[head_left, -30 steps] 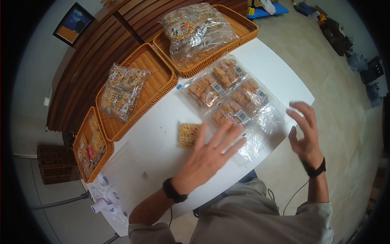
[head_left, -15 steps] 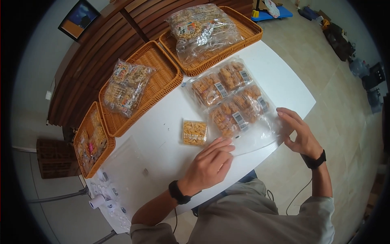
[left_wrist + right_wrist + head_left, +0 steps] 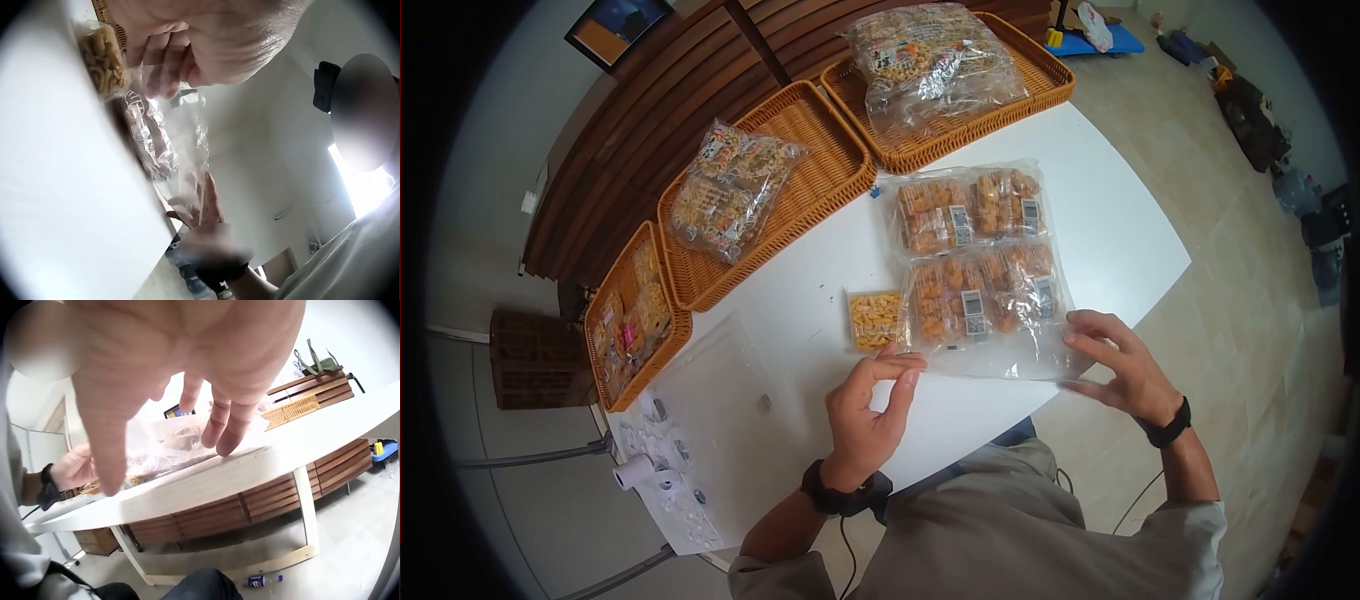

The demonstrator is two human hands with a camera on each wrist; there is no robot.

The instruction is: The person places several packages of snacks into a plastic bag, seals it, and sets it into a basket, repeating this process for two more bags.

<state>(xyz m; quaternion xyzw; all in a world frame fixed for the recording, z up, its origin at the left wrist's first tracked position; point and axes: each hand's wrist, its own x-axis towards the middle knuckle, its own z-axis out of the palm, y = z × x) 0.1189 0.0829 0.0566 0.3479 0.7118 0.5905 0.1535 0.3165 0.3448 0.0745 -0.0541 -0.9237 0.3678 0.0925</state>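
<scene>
A large clear bag (image 3: 1000, 362) with several packs of brown snacks (image 3: 940, 300) lies flat on the white table. My left hand (image 3: 868, 410) pinches the bag's near left corner between thumb and fingers; the left wrist view shows clear film (image 3: 150, 78) at those fingers. At the near right corner, my right hand (image 3: 1128, 368) touches the bag with fingers spread and thumb apart. In the right wrist view, the film (image 3: 169, 437) is seen between that hand's thumb and fingers. A small yellow snack pack (image 3: 874, 320) sits against the bag's left side.
Wicker trays stand along the far edge: one (image 3: 920, 158) holds a large bag of packs (image 3: 935, 60), another (image 3: 825, 125) a smaller bag (image 3: 735, 190), and the left one (image 3: 622, 385) loose packs. A paper roll (image 3: 634, 471) and scraps lie at the table's left end.
The bag has turned and now lies squarer to the body, its near edge raised and spread. My left hand has come to grip its left corner; my right hand has moved down with the right corner.
</scene>
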